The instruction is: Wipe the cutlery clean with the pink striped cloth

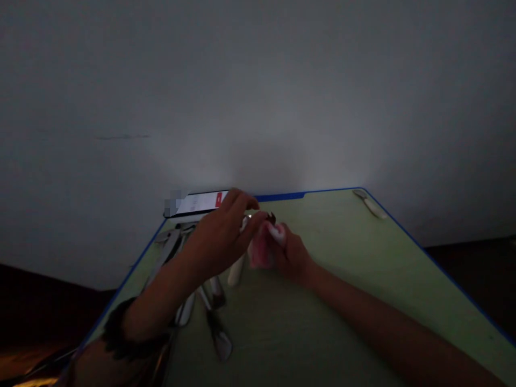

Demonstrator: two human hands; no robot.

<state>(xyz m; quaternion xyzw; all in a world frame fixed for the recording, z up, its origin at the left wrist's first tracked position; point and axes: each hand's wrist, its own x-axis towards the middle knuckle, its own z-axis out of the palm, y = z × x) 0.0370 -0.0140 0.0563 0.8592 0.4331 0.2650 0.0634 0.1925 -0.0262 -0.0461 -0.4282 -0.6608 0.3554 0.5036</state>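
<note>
Dim green tabletop [338, 236]; pink-white cloth [260, 250] bunched in right hand [297, 259].

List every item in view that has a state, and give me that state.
Pink cloth: bunched up, gripped.
Right hand: closed on the cloth.
Left hand: fingers bent beside the cloth; grip unclear.
Phone: screen lit.
Cutlery at left: loose, partly hidden by the arm.
Pale-handled utensil at far right corner: lying apart.
Dark bracelet: worn.

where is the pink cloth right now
In the head view, the pink cloth is near the middle, held in the right hand, close beside the left hand.
</note>
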